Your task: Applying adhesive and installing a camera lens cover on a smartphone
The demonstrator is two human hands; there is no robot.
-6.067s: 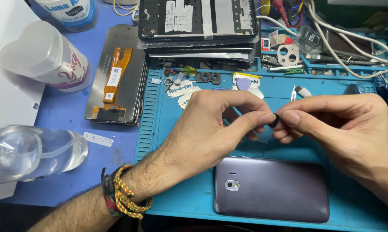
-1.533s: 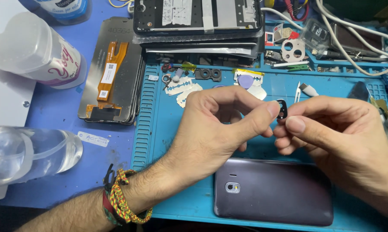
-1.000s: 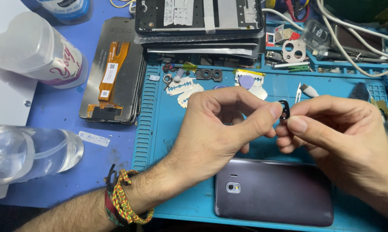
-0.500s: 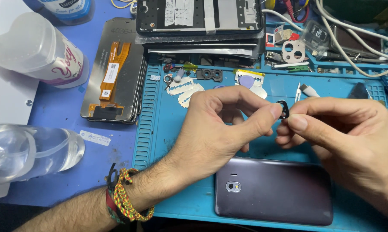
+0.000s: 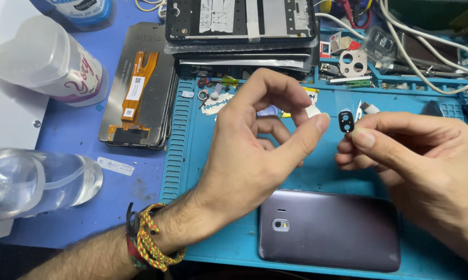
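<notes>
Left hand [image 5: 260, 150] now parted from small black lens frame [image 5: 346, 121], apparently pinched by right hand [image 5: 405, 161] alone.

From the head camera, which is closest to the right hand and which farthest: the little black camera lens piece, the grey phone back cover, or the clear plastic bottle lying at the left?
1. Small black lens piece: pinched at the right hand's fingertips.
2. Grey phone back cover: on the blue mat just below the hand.
3. Clear plastic bottle: far left, on its side, beyond the left hand.
</notes>
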